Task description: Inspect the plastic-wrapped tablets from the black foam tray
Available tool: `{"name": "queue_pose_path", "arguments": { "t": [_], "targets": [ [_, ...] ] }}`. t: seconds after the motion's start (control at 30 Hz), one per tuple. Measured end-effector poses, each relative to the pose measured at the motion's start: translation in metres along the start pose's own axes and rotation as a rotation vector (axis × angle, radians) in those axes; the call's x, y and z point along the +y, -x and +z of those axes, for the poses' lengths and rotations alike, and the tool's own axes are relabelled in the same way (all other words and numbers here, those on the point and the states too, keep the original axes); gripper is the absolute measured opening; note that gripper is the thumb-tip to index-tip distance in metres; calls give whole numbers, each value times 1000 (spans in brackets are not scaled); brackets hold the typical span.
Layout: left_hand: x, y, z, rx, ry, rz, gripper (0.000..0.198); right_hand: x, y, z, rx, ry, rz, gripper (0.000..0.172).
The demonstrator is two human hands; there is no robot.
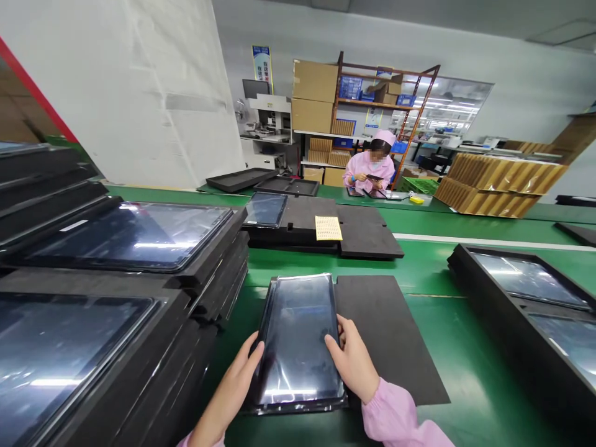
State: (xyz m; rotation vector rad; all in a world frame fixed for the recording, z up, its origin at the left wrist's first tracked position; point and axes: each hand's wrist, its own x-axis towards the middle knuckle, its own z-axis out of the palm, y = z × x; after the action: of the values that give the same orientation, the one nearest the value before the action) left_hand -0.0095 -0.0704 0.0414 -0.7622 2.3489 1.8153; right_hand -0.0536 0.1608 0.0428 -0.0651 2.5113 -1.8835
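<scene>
A dark glossy screen panel (302, 338), with clear film showing at its lower edge, is between my two hands over the green table. My left hand (233, 382) grips its left edge, thumb along the side. Around the right edge closes my right hand (354, 357), its thumb on the front face and its fingers partly hidden. Under the panel's left side a dark edge shows; I cannot tell how much it rests there. A flat black foam sheet (391, 341) lies just right of the panel.
Foam trays with screens (135, 233) are stacked high at left. Another foam tray (516, 310) holds screens at right. Ahead lie foam blocks (367, 230) with a yellow dotted sheet (328, 228). A co-worker in pink (372, 167) sits across, near cardboard dividers (498, 183).
</scene>
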Motion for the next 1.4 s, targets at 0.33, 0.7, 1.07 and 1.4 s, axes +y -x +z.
{"name": "queue_pose_path", "arguments": {
  "t": [0.33,0.7,1.07,1.4],
  "targets": [
    [32,6,3,23,62,-4,74,5,4,-9,-89,147,-102,31],
    [83,35,25,-180,408,59,63,2,-9,-12,7,-63,-21,26],
    [100,-13,59,-180,430,317,79,-37,-35,-58,188,-294,-42,49],
    [93,-18,88,-200,368,346,64,-41,-59,-67,308,-296,-67,46]
  ]
}}
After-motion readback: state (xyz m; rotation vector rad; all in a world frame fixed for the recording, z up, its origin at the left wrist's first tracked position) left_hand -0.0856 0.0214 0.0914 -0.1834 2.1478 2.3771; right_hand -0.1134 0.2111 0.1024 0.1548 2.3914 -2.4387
